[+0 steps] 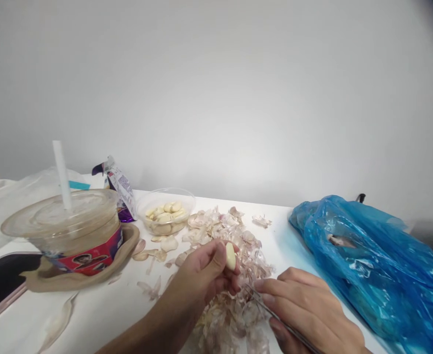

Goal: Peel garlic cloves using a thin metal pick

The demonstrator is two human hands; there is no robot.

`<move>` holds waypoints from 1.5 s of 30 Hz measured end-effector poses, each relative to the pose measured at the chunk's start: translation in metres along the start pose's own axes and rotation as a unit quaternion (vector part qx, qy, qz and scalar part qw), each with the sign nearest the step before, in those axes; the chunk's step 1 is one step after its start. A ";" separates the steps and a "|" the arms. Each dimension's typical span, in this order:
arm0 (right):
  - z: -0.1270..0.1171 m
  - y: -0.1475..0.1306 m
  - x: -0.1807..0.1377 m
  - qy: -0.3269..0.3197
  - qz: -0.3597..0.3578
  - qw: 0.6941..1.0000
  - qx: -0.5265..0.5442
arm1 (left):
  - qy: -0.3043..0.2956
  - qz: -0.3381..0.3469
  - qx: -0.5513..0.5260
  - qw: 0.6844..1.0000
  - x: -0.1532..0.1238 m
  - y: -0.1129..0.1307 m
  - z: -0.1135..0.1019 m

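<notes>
Between the thumb and fingers of my left hand is a peeled garlic clove, pale and smooth, held upright above a heap of papery garlic skins. My right hand, just to the right, is closed round a thin metal tool. The tool's tip points toward my left hand, by the skins; whether it is a knife or tweezers I cannot tell. Behind the heap, a clear plastic bowl contains several peeled garlic cloves.
A lidded drink cup with a white straw stands at left in a brown carrier. Beside it lies a dark phone-like slab. A purple wrapper stands behind. Blue plastic bag fills the right side; a wall closes the back.
</notes>
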State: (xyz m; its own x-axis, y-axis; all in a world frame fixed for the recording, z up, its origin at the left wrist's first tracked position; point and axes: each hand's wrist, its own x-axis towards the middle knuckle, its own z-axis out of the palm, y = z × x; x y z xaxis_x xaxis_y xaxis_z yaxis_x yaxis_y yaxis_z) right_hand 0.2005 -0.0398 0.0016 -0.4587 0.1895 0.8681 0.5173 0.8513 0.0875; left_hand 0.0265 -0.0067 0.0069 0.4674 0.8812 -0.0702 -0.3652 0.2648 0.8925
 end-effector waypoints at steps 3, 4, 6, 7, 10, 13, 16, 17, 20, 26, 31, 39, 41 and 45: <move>0.002 0.001 0.003 0.003 -0.006 1.000 0.006 | -0.010 -0.003 0.011 1.000 -0.004 0.002 0.003; 0.003 0.002 0.003 0.013 -0.006 1.000 0.017 | -0.011 0.002 0.016 1.000 -0.005 0.002 0.003; 0.004 0.004 0.003 0.026 -0.002 0.999 0.043 | -0.012 0.007 0.030 0.999 -0.006 0.001 0.005; 0.005 0.006 0.002 0.031 -0.007 0.998 0.057 | -0.014 0.004 0.038 0.999 -0.005 -0.001 0.005; 0.008 0.011 -0.002 0.051 -0.006 0.996 0.068 | -0.019 -0.016 0.058 0.998 -0.003 -0.007 0.005; 0.011 0.015 -0.005 0.048 -0.014 0.996 0.073 | -0.016 -0.024 0.059 0.998 -0.001 -0.011 0.002; 0.012 0.016 -0.005 0.049 -0.011 0.997 0.062 | -0.017 -0.007 0.056 0.998 0.000 -0.009 -0.001; 0.013 0.016 -0.005 0.052 -0.009 0.997 0.056 | -0.015 0.004 0.056 0.998 -0.001 -0.008 -0.001; 0.014 0.015 -0.005 0.047 0.005 0.998 0.046 | -0.005 0.040 0.059 0.997 0.000 -0.006 -0.003; 0.017 0.016 -0.009 -0.001 0.012 0.999 0.045 | 0.011 0.048 0.041 0.998 0.001 -0.009 -0.004; 0.018 0.018 -0.010 0.014 0.002 0.998 0.056 | 0.032 0.003 0.052 0.998 -0.003 -0.003 -0.001; 0.017 0.018 -0.011 0.033 0.051 0.991 0.121 | -0.032 -0.014 0.091 0.995 -0.005 -0.005 0.001; 0.017 0.017 -0.011 0.029 0.053 0.990 0.124 | -0.038 -0.017 0.084 0.996 -0.005 -0.005 0.001; 0.016 0.018 -0.011 0.028 0.049 0.991 0.121 | -0.042 -0.020 0.088 0.995 -0.007 -0.002 0.001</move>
State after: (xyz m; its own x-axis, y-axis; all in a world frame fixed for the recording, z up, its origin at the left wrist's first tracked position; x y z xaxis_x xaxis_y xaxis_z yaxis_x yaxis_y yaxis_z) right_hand 0.2030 -0.0190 -0.0145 -0.3700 0.2548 0.8934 0.3651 0.9242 -0.1124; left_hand 0.0253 -0.0136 0.0060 0.5479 0.8330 -0.0769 -0.2018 0.2209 0.9542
